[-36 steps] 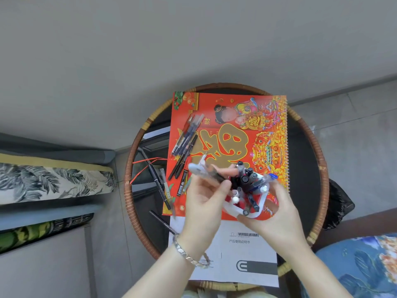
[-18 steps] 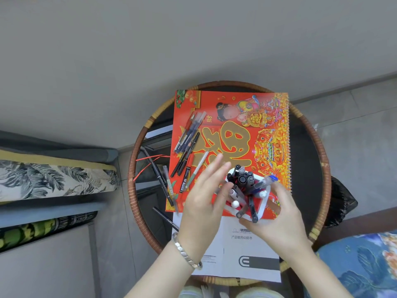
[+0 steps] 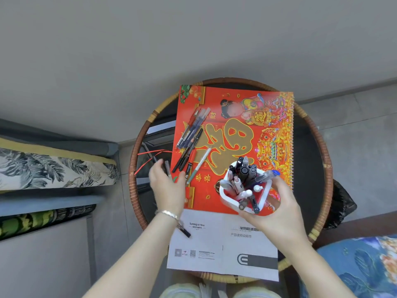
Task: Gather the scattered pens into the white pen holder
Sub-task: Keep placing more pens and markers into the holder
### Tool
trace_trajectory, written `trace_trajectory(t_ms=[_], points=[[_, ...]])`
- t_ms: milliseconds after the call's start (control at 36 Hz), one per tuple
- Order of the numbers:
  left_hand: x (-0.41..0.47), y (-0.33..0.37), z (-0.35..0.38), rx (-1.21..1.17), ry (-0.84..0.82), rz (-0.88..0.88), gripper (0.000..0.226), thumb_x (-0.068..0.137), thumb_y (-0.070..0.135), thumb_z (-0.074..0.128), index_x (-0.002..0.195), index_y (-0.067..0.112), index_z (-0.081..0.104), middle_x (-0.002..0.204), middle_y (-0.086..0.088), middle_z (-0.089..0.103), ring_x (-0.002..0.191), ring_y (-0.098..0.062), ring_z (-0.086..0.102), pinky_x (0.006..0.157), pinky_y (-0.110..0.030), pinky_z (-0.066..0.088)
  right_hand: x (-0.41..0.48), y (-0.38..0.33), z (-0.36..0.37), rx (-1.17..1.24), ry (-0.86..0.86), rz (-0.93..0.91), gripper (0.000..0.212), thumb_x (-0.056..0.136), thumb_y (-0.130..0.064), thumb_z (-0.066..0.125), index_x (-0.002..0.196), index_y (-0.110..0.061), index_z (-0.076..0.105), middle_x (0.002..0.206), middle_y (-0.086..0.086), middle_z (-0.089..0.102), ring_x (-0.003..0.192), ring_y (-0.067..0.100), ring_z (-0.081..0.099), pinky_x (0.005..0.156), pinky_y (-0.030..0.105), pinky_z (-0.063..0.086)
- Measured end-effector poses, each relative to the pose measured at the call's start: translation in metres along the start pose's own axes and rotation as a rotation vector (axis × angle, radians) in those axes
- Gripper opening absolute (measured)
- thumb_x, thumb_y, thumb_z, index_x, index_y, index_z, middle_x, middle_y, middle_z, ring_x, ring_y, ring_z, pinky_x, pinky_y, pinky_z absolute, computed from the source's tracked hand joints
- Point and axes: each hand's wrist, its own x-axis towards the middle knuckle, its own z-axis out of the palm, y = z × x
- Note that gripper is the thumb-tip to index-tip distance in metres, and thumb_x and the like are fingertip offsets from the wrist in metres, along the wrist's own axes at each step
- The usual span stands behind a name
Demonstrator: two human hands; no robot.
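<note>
Round rattan table (image 3: 327, 166): your right hand (image 3: 279, 211) clasps the white pen holder (image 3: 228, 197) at 5 o'clock on the red calendar (image 3: 214, 100). Your left hand (image 3: 166, 187), nearer, covers a grey pen (image 3: 167, 167) lying 12-to-6; grasp unclear.

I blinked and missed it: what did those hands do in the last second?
The left hand left the white pen holder and swung left to the loose pens at the edge of the calendar; a grip is unclear. The right hand kept holding the holder; the other pens stayed put.
</note>
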Motion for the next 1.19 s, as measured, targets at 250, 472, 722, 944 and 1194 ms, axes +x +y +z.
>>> trace_trajectory(t_ms=[250,472,722,944,1194], points=[[0.039,-0.040,0.001,0.250,-0.062,-0.114,0.049,0.081,0.025,0.070,0.118,0.001,0.050,0.113,-0.017,0.060,0.097,-0.028,0.058,0.075,-0.030,0.041,-0.003,0.006,0.012,-0.012,-0.043,-0.007,0.055,0.056,-0.006,0.084,0.091,-0.035,0.053,0.100,-0.010,0.060,0.096,0.003,0.058,0.076,0.002,0.043],[0.038,-0.043,-0.004,0.285,-0.140,-0.079,0.034,0.087,0.023,0.063,0.108,-0.003,0.056,0.097,-0.012,0.062,0.081,-0.022,0.057,0.066,-0.027,0.041,-0.005,0.011,0.017,-0.028,-0.049,0.053,0.062,0.055,-0.011,0.085,0.103,-0.034,0.053,0.108,-0.011,0.057,0.105,0.005,0.054,0.085,0.013,0.039],[0.031,-0.021,-0.012,0.197,-0.138,-0.080,0.016,0.098,0.018,0.040,0.098,0.002,0.042,0.099,-0.020,0.056,0.068,-0.019,0.051,0.051,-0.023,0.035,-0.001,0.003,0.010,0.000,-0.047,0.051,0.061,0.057,-0.006,0.084,0.096,-0.040,0.051,0.108,-0.016,0.057,0.097,-0.014,0.054,0.073,0.000,0.040],[-0.021,0.054,-0.038,-0.335,-0.218,0.055,0.022,0.099,0.025,0.038,0.106,0.010,0.051,0.096,0.018,0.056,0.096,-0.003,0.063,0.063,-0.008,0.049,0.000,0.004,0.002,-0.019,-0.016,0.052,0.058,0.057,-0.015,0.087,0.098,-0.037,0.053,0.108,-0.013,0.060,0.102,0.005,0.059,0.083,0.019,0.050],[-0.068,0.080,-0.023,-0.922,-0.429,0.138,0.008,0.091,0.013,0.050,0.096,0.019,0.052,0.090,-0.001,0.073,0.098,-0.019,0.068,0.093,-0.034,0.052,-0.005,0.007,0.006,-0.021,0.009,0.057,0.064,0.049,-0.024,0.084,0.104,-0.037,0.052,0.112,-0.010,0.058,0.111,0.016,0.056,0.095,0.035,0.047]])
